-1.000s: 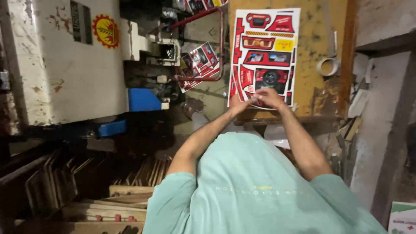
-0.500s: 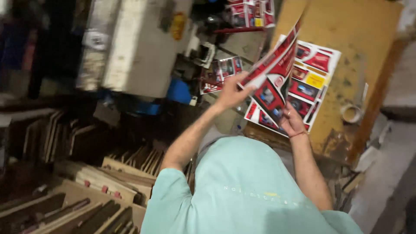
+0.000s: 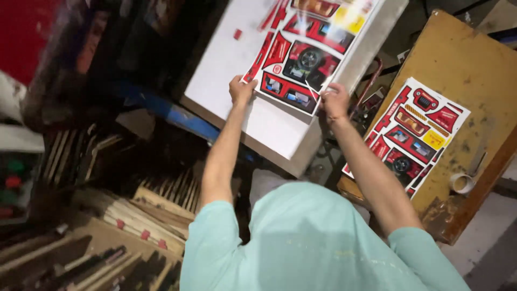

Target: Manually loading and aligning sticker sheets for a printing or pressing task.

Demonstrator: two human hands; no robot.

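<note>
While both arms reach up and away from the mint-green shirt (image 3: 318,242), the scene reads as follows.

Sheet in hand: a red-and-white printed cardboard sheet with die-cut panels (image 3: 301,59), lying flat on a pale grey slanted board (image 3: 237,70) in the far middle of the view.
Left hand: the left hand (image 3: 240,89) pinches the sheet's near-left corner, fingers closed on its edge.
Right hand: the right hand (image 3: 335,101) grips the near-right corner, fingers curled shut on the sheet.
Board: its near edge overhangs a blue metal bar (image 3: 183,118) to the left.
Second sheet: another red printed sheet of the same kind (image 3: 412,134) lies on a worn yellow wooden tabletop (image 3: 458,70) at the right, well apart from the hands.
Tape: a small pale tape roll (image 3: 461,183) sits on that tabletop, near its right edge.
Near left: stacked wooden frames and boards (image 3: 134,215) fill the dark lower-left area.
</note>
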